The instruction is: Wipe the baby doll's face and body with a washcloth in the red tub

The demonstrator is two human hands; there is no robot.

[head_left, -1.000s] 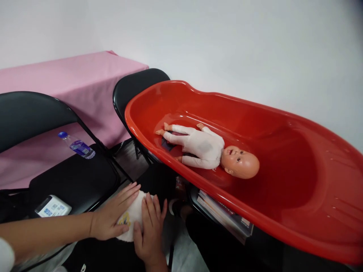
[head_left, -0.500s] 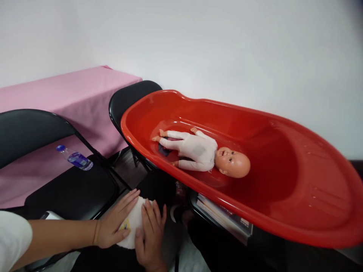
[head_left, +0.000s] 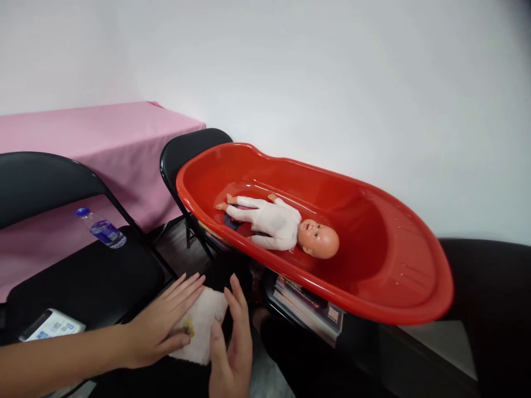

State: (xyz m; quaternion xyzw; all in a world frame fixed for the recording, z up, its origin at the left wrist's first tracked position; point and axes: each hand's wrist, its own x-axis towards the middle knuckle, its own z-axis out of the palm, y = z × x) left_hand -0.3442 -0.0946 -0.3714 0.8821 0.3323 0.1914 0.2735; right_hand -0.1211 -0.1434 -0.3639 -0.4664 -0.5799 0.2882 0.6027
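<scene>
A small white folded cloth (head_left: 202, 326) with a yellow print lies low in front of me, over dark fabric. Flat along its left side rests my left hand (head_left: 166, 320), fingers stretched out. My right hand (head_left: 234, 337) is at the cloth's right edge, thumb and fingers apart; whether the thumb touches the cloth I cannot tell. Beyond my hands, a baby doll (head_left: 277, 221) in a white bodysuit lies on its back in a red baby bathtub (head_left: 373, 221), its head to the right. Something dark sits under its legs.
Books or magazines (head_left: 307, 312) are stacked under the tub on a black chair. At left, another black chair (head_left: 83, 271) carries a water bottle (head_left: 103, 228) and a white-and-black device (head_left: 52, 325). Behind stands a table with a pink cloth (head_left: 136, 127), against a white wall.
My right hand has lifted off the cloth's face towards its right edge and opened wider. My left hand stays on the cloth. The view has shifted, showing more at the right.
</scene>
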